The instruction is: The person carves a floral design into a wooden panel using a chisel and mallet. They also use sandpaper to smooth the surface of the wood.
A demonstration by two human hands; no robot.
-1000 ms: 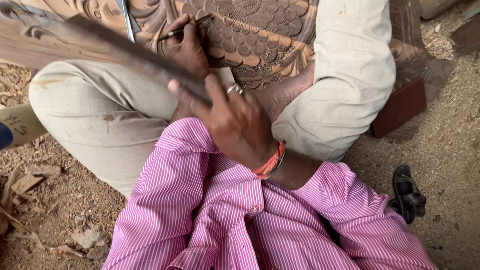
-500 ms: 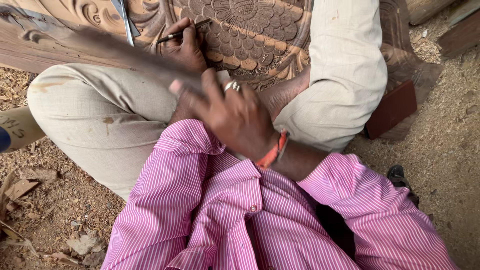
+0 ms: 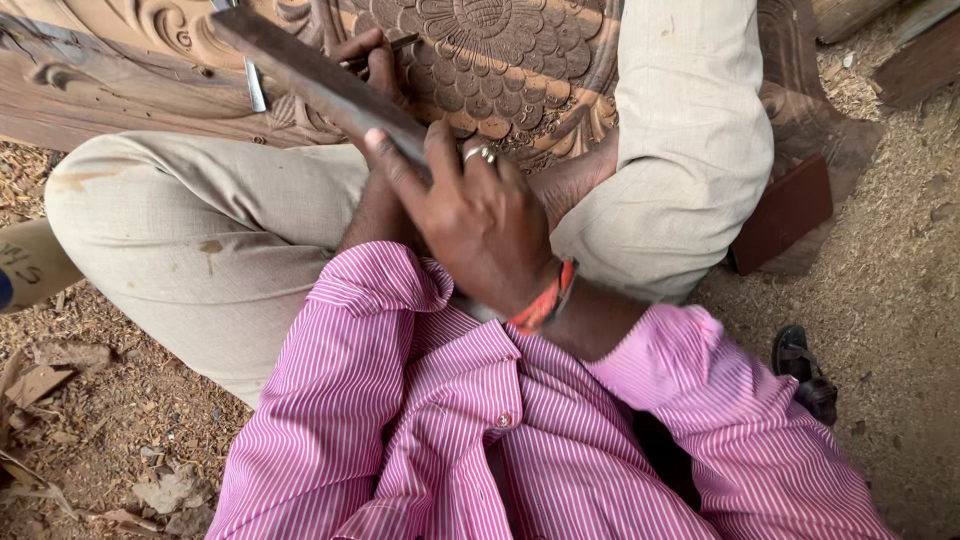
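Shirt: a pink-and-white striped shirt (image 3: 520,440) fills the near foreground, buttoned, both sleeves pushed up the forearms.
Right wrist: an orange band (image 3: 545,300) circles it just above the cuff.
Right hand: the right hand (image 3: 480,215), a ring on one finger, is clenched around the near end of a dark wooden mallet (image 3: 320,80); the flat bar of wood runs up and to the left, tilted across the lap and over the carving.
Legs: knees in beige trousers (image 3: 200,230) are spread wide, one to each side of the hands.
Left hand: the left hand (image 3: 375,65) lies beyond the mallet and is half hidden by it; its fingers pinch a thin chisel (image 3: 385,50), whose tip rests on the carved wood.
Second tool: a metal blade (image 3: 252,82) stands against the panel just left of the mallet.
Carved panel: a brown carved wooden panel (image 3: 520,50) with a scaled flower medallion and scrolls lies across the far edge, touching the knees.
Ground: sawdust and wood chips (image 3: 90,430) cover the earth on both sides.
Far right: a dark red block (image 3: 785,210) leans beside the panel; a black sandal (image 3: 805,370) lies near the right elbow.
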